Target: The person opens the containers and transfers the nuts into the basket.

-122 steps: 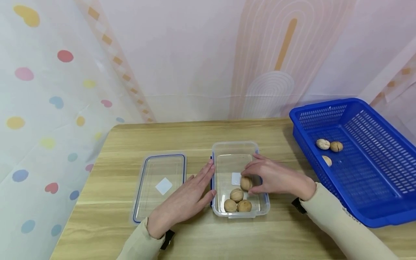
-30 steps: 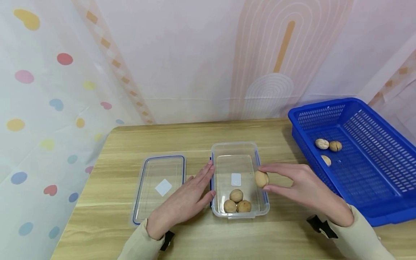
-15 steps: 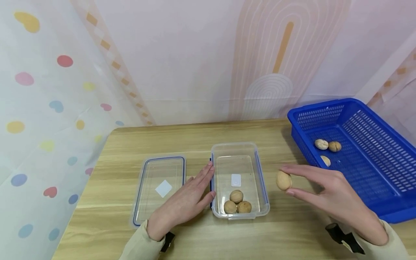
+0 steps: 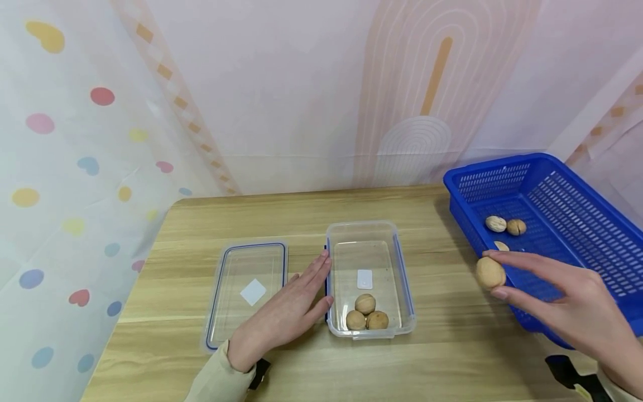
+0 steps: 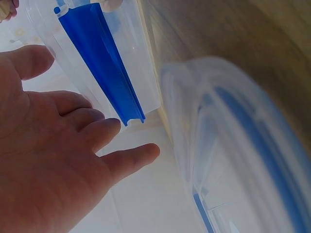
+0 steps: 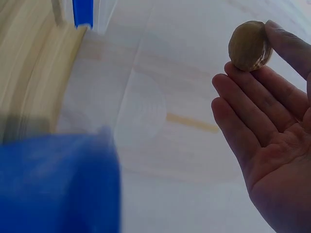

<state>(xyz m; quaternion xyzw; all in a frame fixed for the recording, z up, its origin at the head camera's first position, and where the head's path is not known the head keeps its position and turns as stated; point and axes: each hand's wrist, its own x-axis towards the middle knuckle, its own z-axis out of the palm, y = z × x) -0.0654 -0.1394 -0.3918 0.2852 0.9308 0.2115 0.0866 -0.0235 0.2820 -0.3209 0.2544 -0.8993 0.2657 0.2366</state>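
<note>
Between thumb and fingertips my right hand [image 4: 567, 296] pinches a walnut [image 4: 490, 273], held up by the near left rim of the blue basket [image 4: 469, 223]. The right wrist view shows that walnut [image 6: 250, 46] from below, at the fingertips. My left hand [image 4: 286, 307] lies with straight fingers against the left side of a clear plastic container [image 4: 364, 229]. Three walnuts [image 4: 365, 304] sit together at the container's near end, by a small white square [image 4: 365, 278]. In the left wrist view the blue locking flap [image 5: 99, 58] hangs beside the left fingers.
Left of the container a clear lid [image 4: 236, 262] with a blue seal and a white square lies on the wooden table [image 4: 301, 212]. Inside the basket are several walnuts [image 4: 496, 224], one partly hidden behind the right hand. A patterned curtain [image 4: 291, 100] hangs behind the table.
My right hand has lifted one walnut out of the container and carried it rightward to the basket's edge. Three walnuts stay in the container. The left hand has kept its place.
</note>
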